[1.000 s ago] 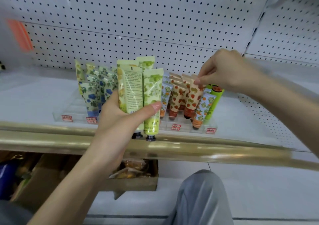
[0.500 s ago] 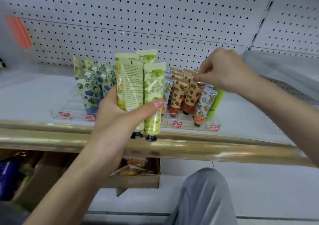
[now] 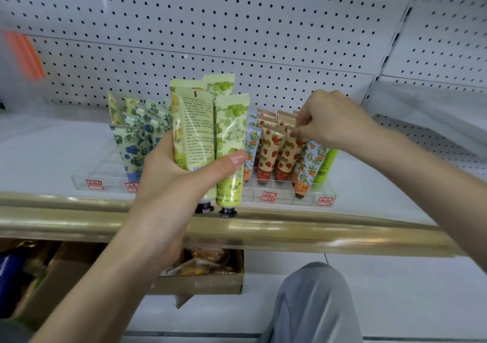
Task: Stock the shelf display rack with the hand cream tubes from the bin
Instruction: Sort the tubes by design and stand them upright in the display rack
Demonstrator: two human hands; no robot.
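Observation:
My left hand (image 3: pixel 181 176) grips a bunch of green and yellow hand cream tubes (image 3: pixel 210 134) upright, caps down, in front of the clear display rack (image 3: pixel 279 187) on the white shelf. My right hand (image 3: pixel 329 117) pinches the top of a strawberry-print tube (image 3: pixel 287 153) standing in the rack's right half. Blue-flower tubes (image 3: pixel 131 145) fill the rack's left side. More strawberry tubes, an orange-print tube (image 3: pixel 311 166) and a plain green tube (image 3: pixel 325 168) stand on the right.
A white pegboard wall (image 3: pixel 237 26) backs the shelf, and a gold rail (image 3: pixel 290 234) runs along its front edge. Below it sits a cardboard bin (image 3: pixel 205 282) with packets inside. My knee in grey trousers (image 3: pixel 313 303) is at the bottom.
My right hand has come lower with the strawberry tube, which sits deeper in the rack. The left hand holds its bunch much as before.

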